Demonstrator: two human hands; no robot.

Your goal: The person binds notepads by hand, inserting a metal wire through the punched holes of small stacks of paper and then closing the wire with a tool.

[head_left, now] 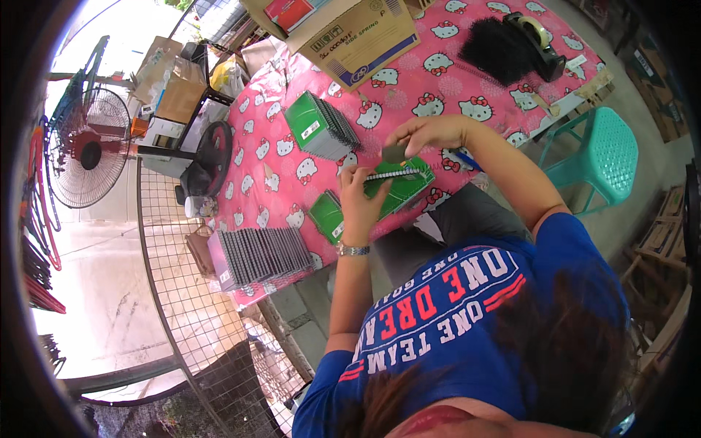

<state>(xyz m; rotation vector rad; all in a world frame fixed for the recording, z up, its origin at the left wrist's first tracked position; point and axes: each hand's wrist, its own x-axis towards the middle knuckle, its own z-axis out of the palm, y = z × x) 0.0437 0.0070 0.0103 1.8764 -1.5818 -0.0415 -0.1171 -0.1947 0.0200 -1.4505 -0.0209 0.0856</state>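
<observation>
Over the pink table, my left hand [359,196] is closed on the edge of a green-covered notebook [403,191], thumb and fingers at its row of binding holes. A dark wire coil [425,172] shows at the right end of that edge. Above the notebook, my right hand [431,134] pinches a small flat dark-olive piece [394,152], whose kind I cannot make out. Another green notebook [327,216] lies left of my left wrist. Beyond my hands stands a stack of green coil-bound notebooks [321,128].
A second notebook stack [261,255] sits at the table's left corner. At the back are a cardboard box [358,44], a heap of black coils [496,51] and a black tape dispenser [539,51]. A blue pen [467,160] lies near my right forearm. A green stool [595,157] stands right.
</observation>
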